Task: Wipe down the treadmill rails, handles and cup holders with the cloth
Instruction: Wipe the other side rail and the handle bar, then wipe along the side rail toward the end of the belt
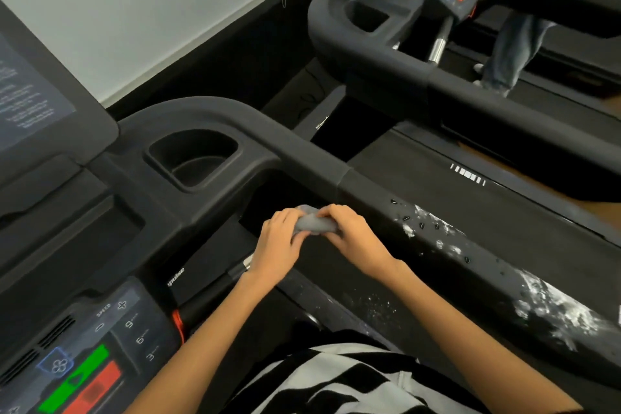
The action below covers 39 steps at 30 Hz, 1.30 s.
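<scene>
A small grey cloth is bunched between both hands, just inside the right rail. My left hand grips its left end and my right hand grips its right end. The black right rail runs from the console toward the lower right. White powder and dark specks cover the rail to the right of my hands, with a larger white patch further down. An empty black cup holder sits in the console corner above my hands.
The control panel with green and red buttons lies at the lower left, the screen at the left. A second treadmill stands at the upper right, where a person's legs show on its belt. A white wall is behind.
</scene>
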{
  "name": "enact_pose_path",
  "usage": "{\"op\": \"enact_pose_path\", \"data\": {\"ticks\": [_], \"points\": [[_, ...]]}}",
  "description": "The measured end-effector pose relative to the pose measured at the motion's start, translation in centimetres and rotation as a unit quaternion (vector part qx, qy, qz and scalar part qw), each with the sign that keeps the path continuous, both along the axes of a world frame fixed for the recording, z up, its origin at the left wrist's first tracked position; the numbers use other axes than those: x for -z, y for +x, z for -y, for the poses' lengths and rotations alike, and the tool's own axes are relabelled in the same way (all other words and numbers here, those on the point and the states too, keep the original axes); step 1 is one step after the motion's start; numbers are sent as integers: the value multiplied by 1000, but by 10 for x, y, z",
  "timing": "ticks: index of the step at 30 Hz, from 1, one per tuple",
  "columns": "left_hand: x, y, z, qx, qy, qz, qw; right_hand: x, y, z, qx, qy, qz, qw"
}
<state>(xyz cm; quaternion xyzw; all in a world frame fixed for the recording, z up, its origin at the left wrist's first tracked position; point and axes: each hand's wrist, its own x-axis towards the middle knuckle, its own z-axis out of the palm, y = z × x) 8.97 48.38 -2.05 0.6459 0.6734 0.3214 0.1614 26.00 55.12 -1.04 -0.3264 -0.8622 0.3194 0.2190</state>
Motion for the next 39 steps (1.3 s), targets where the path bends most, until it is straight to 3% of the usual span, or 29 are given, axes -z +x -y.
{"op": "enact_pose_path", "data": {"ticks": [6, 9, 12, 15, 19, 25, 33, 39], "points": [[-35, 19, -25, -21, 68, 155, 985, -38, 43, 3, 128, 128, -41, 983], [-50, 35, -46, 8, 83, 167, 982, -40, 81, 5, 253, 164, 4, 954], [-47, 48, -70, 92, 67, 110, 987, -35, 123, 11, 403, 167, 68, 897], [-24, 59, -89, 205, 28, -93, 974, -25, 156, 18, 484, 123, 127, 857], [-5, 72, -98, 206, 43, -164, 964, -7, 172, 27, 499, 73, 171, 847], [0, 97, -106, 148, 98, -203, 963, 6, 169, 32, 502, 161, 242, 815], [-16, 125, -123, 192, 24, -266, 944, 11, 171, 31, 506, 180, 253, 805], [-21, 139, -129, 211, 9, -260, 942, 13, 170, 30, 508, 189, 240, 805]]}}
